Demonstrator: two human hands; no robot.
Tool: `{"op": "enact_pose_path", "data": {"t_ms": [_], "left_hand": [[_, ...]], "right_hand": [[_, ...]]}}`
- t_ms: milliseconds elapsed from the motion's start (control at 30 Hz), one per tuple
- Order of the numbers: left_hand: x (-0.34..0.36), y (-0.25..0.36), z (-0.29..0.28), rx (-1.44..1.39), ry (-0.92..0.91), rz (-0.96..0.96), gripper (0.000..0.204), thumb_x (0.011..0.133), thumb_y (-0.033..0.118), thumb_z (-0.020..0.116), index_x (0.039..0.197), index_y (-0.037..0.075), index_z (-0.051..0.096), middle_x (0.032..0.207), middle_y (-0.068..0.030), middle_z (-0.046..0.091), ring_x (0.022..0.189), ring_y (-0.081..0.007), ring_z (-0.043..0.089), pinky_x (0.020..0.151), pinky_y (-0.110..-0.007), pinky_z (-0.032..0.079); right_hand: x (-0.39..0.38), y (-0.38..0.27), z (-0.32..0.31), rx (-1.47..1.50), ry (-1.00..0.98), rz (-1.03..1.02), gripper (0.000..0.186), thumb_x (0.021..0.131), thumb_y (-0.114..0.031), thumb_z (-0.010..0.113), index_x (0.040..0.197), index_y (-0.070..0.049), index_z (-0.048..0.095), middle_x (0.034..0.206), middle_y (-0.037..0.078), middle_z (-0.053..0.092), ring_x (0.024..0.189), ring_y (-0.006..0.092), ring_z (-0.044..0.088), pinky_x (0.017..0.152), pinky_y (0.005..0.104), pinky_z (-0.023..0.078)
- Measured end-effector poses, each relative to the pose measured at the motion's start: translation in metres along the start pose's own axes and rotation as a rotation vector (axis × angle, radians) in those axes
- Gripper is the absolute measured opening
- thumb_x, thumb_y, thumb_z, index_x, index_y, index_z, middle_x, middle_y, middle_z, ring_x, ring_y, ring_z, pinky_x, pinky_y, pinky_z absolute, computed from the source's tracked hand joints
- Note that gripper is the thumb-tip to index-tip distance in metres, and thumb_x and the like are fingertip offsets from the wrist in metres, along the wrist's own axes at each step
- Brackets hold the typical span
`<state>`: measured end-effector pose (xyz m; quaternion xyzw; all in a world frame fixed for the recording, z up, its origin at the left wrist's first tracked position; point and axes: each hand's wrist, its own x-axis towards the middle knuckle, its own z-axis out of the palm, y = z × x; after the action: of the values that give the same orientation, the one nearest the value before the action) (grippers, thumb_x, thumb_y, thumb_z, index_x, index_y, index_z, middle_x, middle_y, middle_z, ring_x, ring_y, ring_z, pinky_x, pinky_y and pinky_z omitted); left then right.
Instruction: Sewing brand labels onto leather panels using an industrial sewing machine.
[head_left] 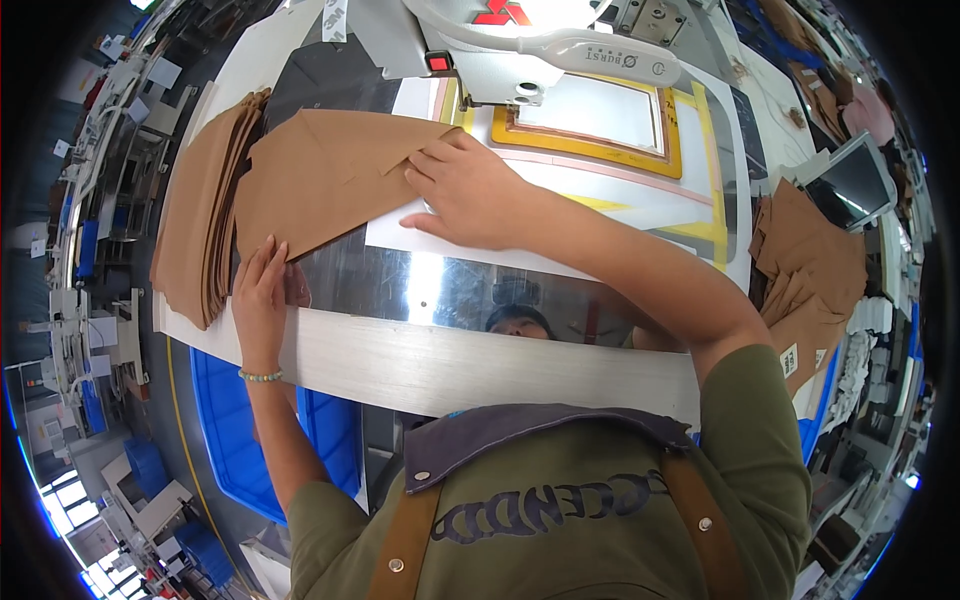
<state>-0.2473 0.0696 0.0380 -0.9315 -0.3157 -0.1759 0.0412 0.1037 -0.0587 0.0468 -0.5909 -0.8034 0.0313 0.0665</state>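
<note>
At a metal-edged worktable (480, 375), a flat brown fabric panel (330, 170) lies before you, just beside a stack of brown fabric pieces (200, 215) on its left. Your right hand (470, 195), thumb spread wide, rests its fingers on the panel's right end; your left hand (262, 295), above a beaded bracelet (262, 377), touches its lower edge, any pinch impossible to tell.

We have a fabric stack (205, 215) left of a fabric panel (320, 180). Farther right lies a frame (672, 130), then apparently a fabric heap (812, 270).
</note>
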Motion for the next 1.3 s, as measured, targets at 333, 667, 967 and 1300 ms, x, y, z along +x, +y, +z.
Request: {"op": "enact_pose_path", "data": {"t_ms": [333,667,967,1300], "left_hand": [[-0.007,-0.002,0.0,0.027,0.019,-0.047,0.033,0.098,0.002,0.066,0.13,0.004,0.074,0.138,-0.0128,0.071,0.122,-0.0347,0.067,0.103,-0.043,0.055],[-0.036,-0.027,-0.004,0.104,0.122,-0.173,0.013,0.098,0.003,0.068,0.109,-0.001,0.075,0.111,-0.0127,0.074,0.103,-0.0325,0.071,0.088,-0.042,0.059],[-0.016,-0.048,-0.001,0.173,0.055,-0.032,0.018,0.093,-0.001,0.068,0.109,0.0,0.075,0.104,-0.0113,0.072,0.098,-0.0316,0.07,0.083,-0.042,0.058],[0.1,-0.005,0.034,0.015,0.094,0.377,0.028,0.083,-0.003,0.072,0.111,0.001,0.074,0.101,-0.0089,0.07,0.094,-0.0282,0.069,0.081,-0.039,0.058]], "right_hand": [[0.018,0.024,0.019,-0.028,0.219,0.272,0.085,0.11,-0.051,0.051,0.159,0.015,0.032,0.159,0.04,0.036,0.141,0.0506,0.051,0.117,0.0501,0.045],[0.002,0.027,0.012,-0.335,0.171,0.028,0.02,0.085,-0.008,0.074,0.104,-0.005,0.073,0.111,0.008,0.068,0.1,0.0199,0.071,0.079,0.0329,0.06],[-0.031,0.024,0.012,-0.361,0.459,-0.135,0.011,0.079,-0.009,0.074,0.088,-0.008,0.067,0.084,0.002,0.062,0.082,0.0158,0.068,0.065,0.0299,0.056],[-0.134,0.057,-0.024,-0.401,0.318,-0.013,0.009,0.078,-0.008,0.072,0.085,-0.009,0.065,0.089,0.003,0.064,0.091,0.0168,0.067,0.072,0.0307,0.055]]}}
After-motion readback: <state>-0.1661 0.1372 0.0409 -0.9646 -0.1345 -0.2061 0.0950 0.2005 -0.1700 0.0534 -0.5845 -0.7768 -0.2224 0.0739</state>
